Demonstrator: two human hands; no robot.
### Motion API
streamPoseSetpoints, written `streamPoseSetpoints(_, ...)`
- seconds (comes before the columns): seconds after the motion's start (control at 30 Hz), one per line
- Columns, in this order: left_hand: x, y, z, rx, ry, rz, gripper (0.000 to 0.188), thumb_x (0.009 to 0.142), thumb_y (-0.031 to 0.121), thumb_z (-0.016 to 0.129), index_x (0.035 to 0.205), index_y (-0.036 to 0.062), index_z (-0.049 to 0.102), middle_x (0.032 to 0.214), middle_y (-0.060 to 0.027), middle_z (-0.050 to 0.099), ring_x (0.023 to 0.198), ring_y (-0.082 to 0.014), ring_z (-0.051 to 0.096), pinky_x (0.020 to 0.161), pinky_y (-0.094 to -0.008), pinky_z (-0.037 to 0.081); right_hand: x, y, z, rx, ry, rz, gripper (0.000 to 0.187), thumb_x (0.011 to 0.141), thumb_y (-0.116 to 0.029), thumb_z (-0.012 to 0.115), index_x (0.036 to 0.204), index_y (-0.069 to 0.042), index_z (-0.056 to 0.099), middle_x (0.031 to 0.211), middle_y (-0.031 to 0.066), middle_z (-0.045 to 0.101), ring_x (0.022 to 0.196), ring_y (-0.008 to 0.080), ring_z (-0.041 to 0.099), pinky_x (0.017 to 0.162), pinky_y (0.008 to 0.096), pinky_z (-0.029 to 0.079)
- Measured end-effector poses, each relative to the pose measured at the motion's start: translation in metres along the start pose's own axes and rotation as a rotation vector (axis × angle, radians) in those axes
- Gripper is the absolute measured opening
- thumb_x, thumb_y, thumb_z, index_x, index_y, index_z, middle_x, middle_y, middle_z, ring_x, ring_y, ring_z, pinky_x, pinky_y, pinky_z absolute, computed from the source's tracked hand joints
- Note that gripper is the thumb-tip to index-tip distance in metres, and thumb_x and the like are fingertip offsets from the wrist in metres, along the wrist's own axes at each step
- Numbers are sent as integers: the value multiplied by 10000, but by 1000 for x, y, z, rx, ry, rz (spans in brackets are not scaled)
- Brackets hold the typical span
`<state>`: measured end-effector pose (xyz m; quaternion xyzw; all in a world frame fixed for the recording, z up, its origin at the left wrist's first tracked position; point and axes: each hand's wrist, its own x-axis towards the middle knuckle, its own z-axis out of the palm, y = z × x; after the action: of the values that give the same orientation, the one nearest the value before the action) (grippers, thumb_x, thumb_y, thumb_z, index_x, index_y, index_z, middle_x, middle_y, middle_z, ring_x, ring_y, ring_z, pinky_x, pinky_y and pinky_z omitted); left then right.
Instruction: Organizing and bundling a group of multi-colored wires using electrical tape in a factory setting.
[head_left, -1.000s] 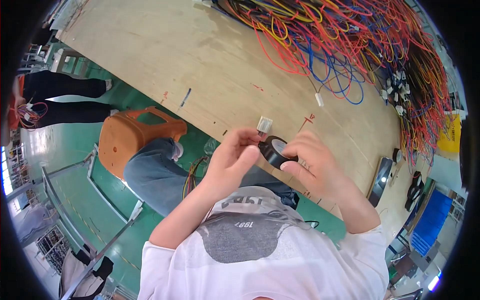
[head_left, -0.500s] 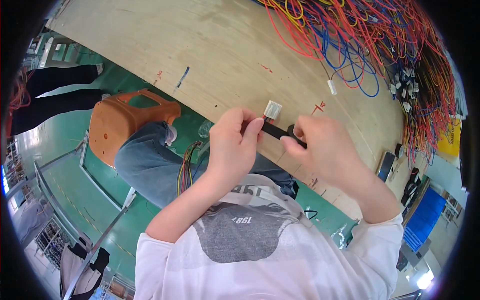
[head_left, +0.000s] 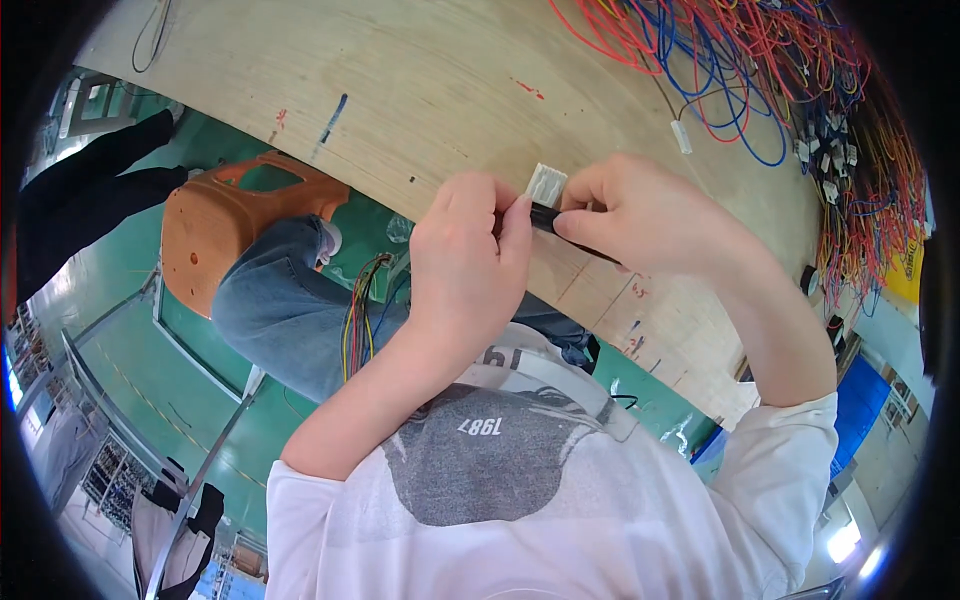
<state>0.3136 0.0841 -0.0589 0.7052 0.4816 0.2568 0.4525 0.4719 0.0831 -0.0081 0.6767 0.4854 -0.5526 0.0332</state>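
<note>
My left hand (head_left: 468, 245) is closed in a pinch at the bench edge, gripping a wire harness just below its white connector (head_left: 546, 184). The harness wires (head_left: 358, 325), in several colours, hang out below this hand over my thigh. A strip of black tape (head_left: 545, 217) runs from my left fingertips to my right hand (head_left: 650, 215). The right hand is closed on the tape, its thumb and fingers beside the connector. A dark edge shows under the right palm; the rest of the tape is hidden there. How far the tape goes round the wires I cannot tell.
A large tangle of red, blue and yellow wires (head_left: 740, 60) with white connectors covers the far right of the wooden bench (head_left: 430, 90). An orange stool (head_left: 205, 240) stands left of my leg. Another person's dark-trousered legs (head_left: 95, 200) are at the far left. A metal frame (head_left: 205, 355) stands on the green floor.
My right hand has moved up and in beside the connector, and the stretch of tape between the hands looks shorter. My view has shifted slightly. Both hands keep their grip.
</note>
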Motion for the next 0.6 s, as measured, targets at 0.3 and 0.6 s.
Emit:
streamPoseSetpoints(0.3, 1, -1, 2, 62, 31, 65, 117, 718, 9, 558, 695, 13, 443, 658, -124, 472, 612, -300, 491, 526, -373, 391, 7, -9, -4, -62, -74, 92, 186, 695, -114, 445, 684, 23, 570, 522, 135, 526, 484, 225, 522, 469, 355, 402)
streamPoseSetpoints(0.6, 1, 0, 3, 104, 47, 62, 117, 735, 28, 551, 708, 9, 439, 666, -132, 477, 610, -311, 495, 520, -382, 397, 11, 1, -3, 25, -86, 32, 200, 710, -109, 417, 690, 26, 562, 506, 112, 516, 451, 191, 508, 435, 341, 392)
